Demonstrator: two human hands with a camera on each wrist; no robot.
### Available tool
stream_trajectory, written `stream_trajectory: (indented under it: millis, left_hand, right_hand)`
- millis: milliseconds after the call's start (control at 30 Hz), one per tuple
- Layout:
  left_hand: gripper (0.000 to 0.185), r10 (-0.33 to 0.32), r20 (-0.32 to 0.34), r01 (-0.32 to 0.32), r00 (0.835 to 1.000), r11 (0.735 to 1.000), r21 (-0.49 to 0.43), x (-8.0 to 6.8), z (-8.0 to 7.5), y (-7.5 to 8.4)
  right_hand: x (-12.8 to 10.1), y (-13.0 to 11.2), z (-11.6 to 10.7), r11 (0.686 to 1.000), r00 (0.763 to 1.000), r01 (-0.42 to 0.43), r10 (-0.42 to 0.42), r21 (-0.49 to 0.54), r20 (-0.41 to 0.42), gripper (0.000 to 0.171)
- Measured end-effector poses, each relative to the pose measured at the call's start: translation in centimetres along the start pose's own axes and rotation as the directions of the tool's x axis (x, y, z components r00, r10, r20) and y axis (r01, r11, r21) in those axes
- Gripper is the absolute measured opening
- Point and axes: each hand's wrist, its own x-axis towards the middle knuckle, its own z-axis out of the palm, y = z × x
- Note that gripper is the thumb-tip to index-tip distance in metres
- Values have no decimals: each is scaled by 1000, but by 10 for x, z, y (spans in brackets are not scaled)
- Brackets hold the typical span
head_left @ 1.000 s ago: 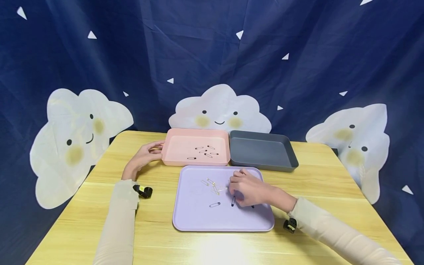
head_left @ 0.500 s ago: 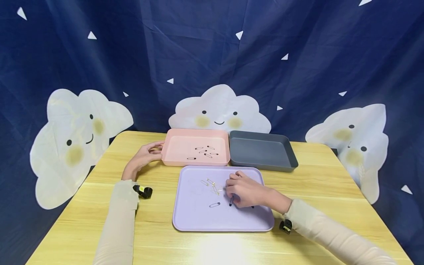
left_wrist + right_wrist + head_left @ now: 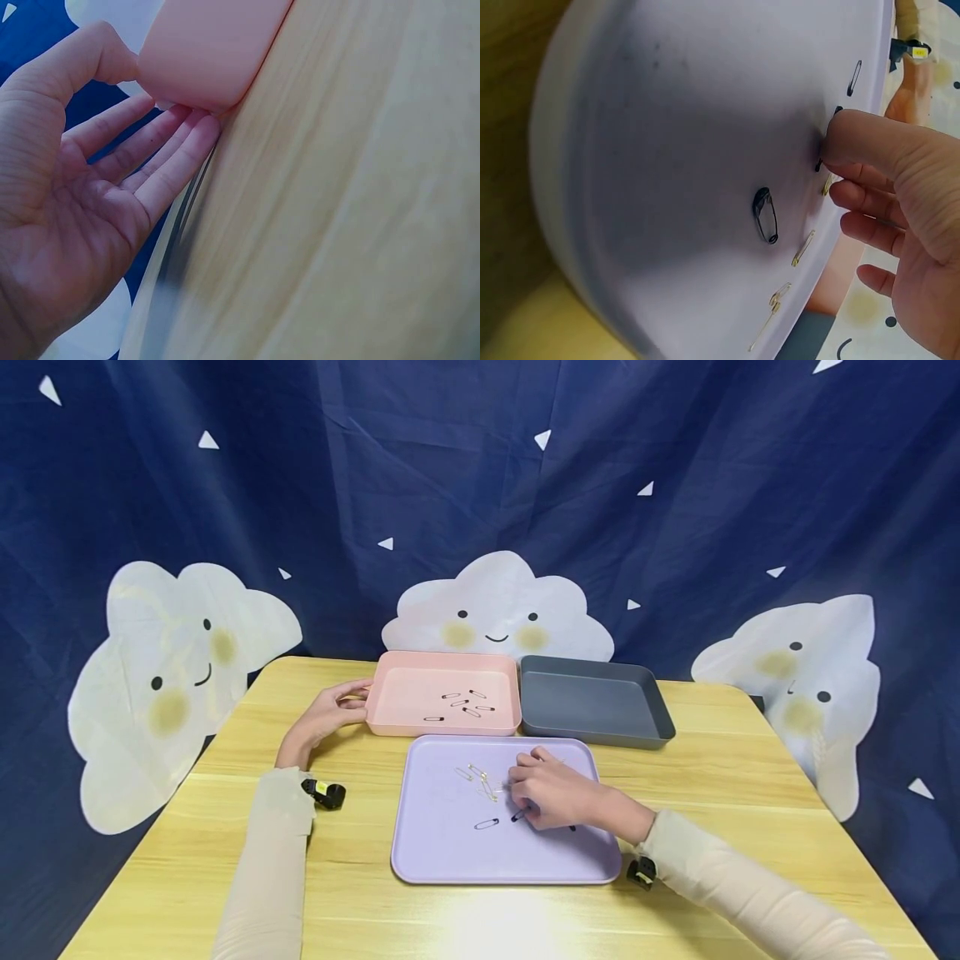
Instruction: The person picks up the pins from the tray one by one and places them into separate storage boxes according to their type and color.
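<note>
My right hand [image 3: 553, 793] is over the lilac tray [image 3: 442, 856], thumb and index finger pinching a black safety pin [image 3: 519, 815]; the right wrist view shows both ends of this pin past the thumb. Another black safety pin [image 3: 487, 823] lies to its left, and a third [image 3: 765, 216] lies partly behind the hand in the head view. Several gold safety pins [image 3: 485, 787] lie loosely grouped by the fingertips. At the far left my left hand [image 3: 326, 714] holds the end of the pink tray [image 3: 405, 693], thumb and fingertips against its edge. Several black safety pins [image 3: 459, 702] lie inside that tray.
A dark grey tray [image 3: 596, 697] stands beside the pink one, behind the lilac tray. All three rest on a wooden table [image 3: 352, 868]. Behind the table hangs a blue curtain [image 3: 465, 468] with cloud faces.
My right hand has shifted slightly left. The black safety pin at its fingertips has turned from nearly upright in view to a slant. The left hand has stayed on the pink tray.
</note>
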Motion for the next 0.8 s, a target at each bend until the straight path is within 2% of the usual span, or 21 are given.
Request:
stream_trajectory:
  millis: [267, 800]
  left_hand:
    - [67, 4, 3, -4, 1000, 1000, -12, 1, -2, -3]
    - [68, 8, 15, -8, 1000, 1000, -4, 0, -1, 0]
  right_hand:
    - [3, -1, 2, 1000, 1000, -5, 5, 11, -3, 24]
    - [5, -2, -2, 999, 999, -24, 23, 36, 33, 24]
